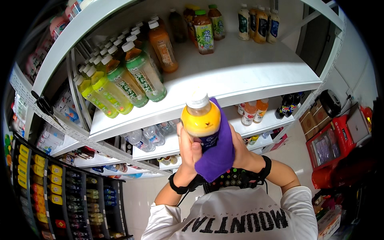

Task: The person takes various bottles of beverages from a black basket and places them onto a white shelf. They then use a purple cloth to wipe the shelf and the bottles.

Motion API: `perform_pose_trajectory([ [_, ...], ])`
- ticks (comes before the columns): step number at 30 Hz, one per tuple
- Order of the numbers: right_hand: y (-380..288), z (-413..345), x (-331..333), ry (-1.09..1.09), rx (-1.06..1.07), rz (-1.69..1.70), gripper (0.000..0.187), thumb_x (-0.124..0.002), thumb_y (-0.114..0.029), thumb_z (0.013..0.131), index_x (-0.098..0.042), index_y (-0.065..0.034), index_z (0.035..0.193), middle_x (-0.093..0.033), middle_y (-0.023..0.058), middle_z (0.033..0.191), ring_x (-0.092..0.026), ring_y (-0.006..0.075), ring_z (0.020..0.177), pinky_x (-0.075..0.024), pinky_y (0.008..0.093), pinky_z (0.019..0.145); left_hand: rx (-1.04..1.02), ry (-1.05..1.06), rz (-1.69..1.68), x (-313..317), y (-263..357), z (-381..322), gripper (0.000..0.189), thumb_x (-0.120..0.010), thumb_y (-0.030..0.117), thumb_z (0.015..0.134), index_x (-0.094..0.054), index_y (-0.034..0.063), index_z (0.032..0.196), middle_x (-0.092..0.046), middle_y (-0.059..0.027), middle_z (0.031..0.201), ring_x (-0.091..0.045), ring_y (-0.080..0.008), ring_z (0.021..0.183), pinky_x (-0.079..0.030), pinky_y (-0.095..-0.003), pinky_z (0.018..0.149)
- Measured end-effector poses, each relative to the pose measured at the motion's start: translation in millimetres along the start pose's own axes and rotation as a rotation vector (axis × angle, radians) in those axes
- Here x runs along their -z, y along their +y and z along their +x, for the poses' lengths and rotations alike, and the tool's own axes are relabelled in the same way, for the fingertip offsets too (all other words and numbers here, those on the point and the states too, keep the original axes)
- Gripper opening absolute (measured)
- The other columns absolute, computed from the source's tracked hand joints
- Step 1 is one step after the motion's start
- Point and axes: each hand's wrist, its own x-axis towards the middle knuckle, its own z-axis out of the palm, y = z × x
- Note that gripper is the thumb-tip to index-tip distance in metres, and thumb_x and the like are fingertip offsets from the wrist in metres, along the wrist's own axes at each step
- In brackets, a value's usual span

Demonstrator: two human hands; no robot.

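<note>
A plastic drink bottle (200, 120) with a white cap and a yellow and dark label is held up in front of my chest, before the shelf edge. Around its left side my left hand (188, 150) is closed, thumb across the lower label. My right hand (240, 148) holds a purple cloth (220, 159) against the bottle's right side and lower part; its fingers are partly hidden behind the cloth. The bottle's base is hidden by the hand and cloth.
A white metal shelf (240, 72) bears green-labelled tea bottles (144, 76), an orange-labelled bottle (163, 48) and several others farther back. Lower shelves hold water bottles (153, 136) and juice bottles (249, 113). Red boxes (343, 132) stand at right; a dark drinks rack (64, 192) is at lower left.
</note>
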Motion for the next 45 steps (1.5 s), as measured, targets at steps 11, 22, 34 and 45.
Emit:
perform_pose_trajectory([
  [11,51,136,8,-0.002,-0.330,0.151,0.077,-0.082,-0.013,0.071,-0.041,0.0010,0.135,-0.059,0.0136,0.122,-0.059,0.0198,0.108,-0.0470,0.0324,0.095,-0.029,0.034,0.059,56,-4,-3,0.076,-0.025,0.060,0.098,-0.054,-0.0071,0.117,-0.052,-0.0207,0.122,-0.044,-0.0353,0.111,-0.031,-0.0428,0.100],
  [22,1,96,10,-0.049,-0.214,-0.182,0.047,-0.062,-0.016,0.090,-0.050,-0.0039,0.134,-0.046,0.0155,0.139,-0.048,0.0256,0.126,-0.0425,0.0343,0.100,-0.111,-0.009,-0.024,46,-18,17,0.071,-0.031,0.056,0.099,-0.047,-0.0093,0.123,-0.049,-0.0245,0.121,-0.044,-0.0337,0.114,-0.032,-0.0411,0.099],
  [34,-31,65,60,0.129,-0.288,0.016,0.072,-0.084,-0.033,0.073,-0.049,-0.0004,0.126,-0.061,0.0105,0.112,-0.058,0.0154,0.102,-0.0521,0.0292,0.081,-0.207,-0.105,-0.026,-42,-2,66,0.053,-0.046,0.038,0.098,-0.047,-0.0080,0.125,-0.043,-0.0247,0.125,-0.049,-0.0389,0.112,-0.040,-0.0420,0.097],
  [45,51,128,254,0.276,-0.302,-0.241,0.053,-0.081,-0.030,0.077,-0.059,-0.0009,0.115,-0.065,0.0086,0.102,-0.062,0.0156,0.094,-0.0497,0.0297,0.085,-0.186,-0.058,0.305,-113,-36,161,0.026,-0.054,0.023,0.096,-0.064,-0.0012,0.098,-0.061,-0.0146,0.098,-0.059,-0.0290,0.090,-0.046,-0.0363,0.080],
])
